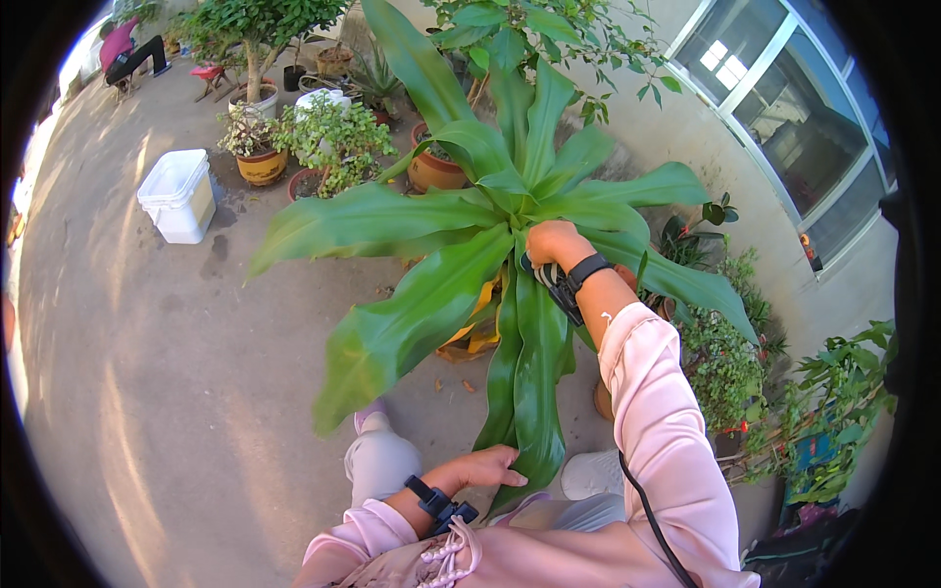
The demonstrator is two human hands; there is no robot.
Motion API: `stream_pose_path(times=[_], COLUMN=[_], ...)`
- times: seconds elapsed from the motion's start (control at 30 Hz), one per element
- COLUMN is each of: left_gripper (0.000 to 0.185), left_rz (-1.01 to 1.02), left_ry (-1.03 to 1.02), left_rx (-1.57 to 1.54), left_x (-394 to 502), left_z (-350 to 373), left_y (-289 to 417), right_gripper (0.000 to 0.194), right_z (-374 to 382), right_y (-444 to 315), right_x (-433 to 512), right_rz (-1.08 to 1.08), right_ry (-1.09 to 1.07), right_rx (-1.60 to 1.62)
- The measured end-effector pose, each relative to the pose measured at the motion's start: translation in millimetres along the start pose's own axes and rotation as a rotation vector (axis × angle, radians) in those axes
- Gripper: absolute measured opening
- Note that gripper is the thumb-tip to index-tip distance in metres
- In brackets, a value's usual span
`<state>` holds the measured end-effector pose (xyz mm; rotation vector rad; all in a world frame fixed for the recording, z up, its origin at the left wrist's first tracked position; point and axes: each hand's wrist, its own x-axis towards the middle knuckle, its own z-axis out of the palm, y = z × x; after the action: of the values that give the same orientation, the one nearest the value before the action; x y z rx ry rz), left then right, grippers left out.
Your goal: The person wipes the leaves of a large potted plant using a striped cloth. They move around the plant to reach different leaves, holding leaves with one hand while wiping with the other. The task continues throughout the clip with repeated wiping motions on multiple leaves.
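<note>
A large plant with long, broad green leaves (423, 294) spreads out before me from a pot partly covered in yellow. My left hand (489, 467) is at the lower part of a hanging leaf (540, 382), with the thumb over its surface and the other fingers hidden behind it. Near the plant's centre, my right hand (553, 244) is curled at the base of the leaves. Something striped shows just under that hand; whether the hand holds it or a leaf is unclear. Both wrists wear black straps with dark devices.
A white plastic bucket (176, 197) stands on the concrete floor at the left. Several potted plants, one in a yellow-brown pot (262, 167), line the back. A windowed wall (772, 220) and more plants are on the right. A person (125, 55) sits far off at upper left.
</note>
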<state>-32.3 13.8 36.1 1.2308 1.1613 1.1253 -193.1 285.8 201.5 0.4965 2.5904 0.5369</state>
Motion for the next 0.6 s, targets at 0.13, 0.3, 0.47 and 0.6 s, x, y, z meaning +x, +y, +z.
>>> stream_pose_path(times=[0.13,0.3,0.47,0.6], left_gripper=[0.034,0.029,0.039,0.048], left_rz=[-0.155,-0.041,0.102,0.149], left_ry=[-0.023,-0.034,-0.068,-0.163], left_rx=[-0.035,-0.241,-0.187,-0.211], left_x=[-4.9,-6.6,2.9,14.3], left_z=[-3.0,-2.3,2.6,7.6], left_y=[16.2,20.1,-0.6,-17.6], right_gripper=[0.024,0.021,0.02,0.023], right_z=[-20.8,-12.6,8.2,0.1], right_y=[-0.7,-23.7,-55.8,-76.4], right_x=[-12.5,15.5,35.2,5.0], right_rz=[0.15,0.217,0.052,-0.24], right_ry=[0.088,0.473,0.48,0.49], right_rx=[0.138,0.075,-0.072,0.021])
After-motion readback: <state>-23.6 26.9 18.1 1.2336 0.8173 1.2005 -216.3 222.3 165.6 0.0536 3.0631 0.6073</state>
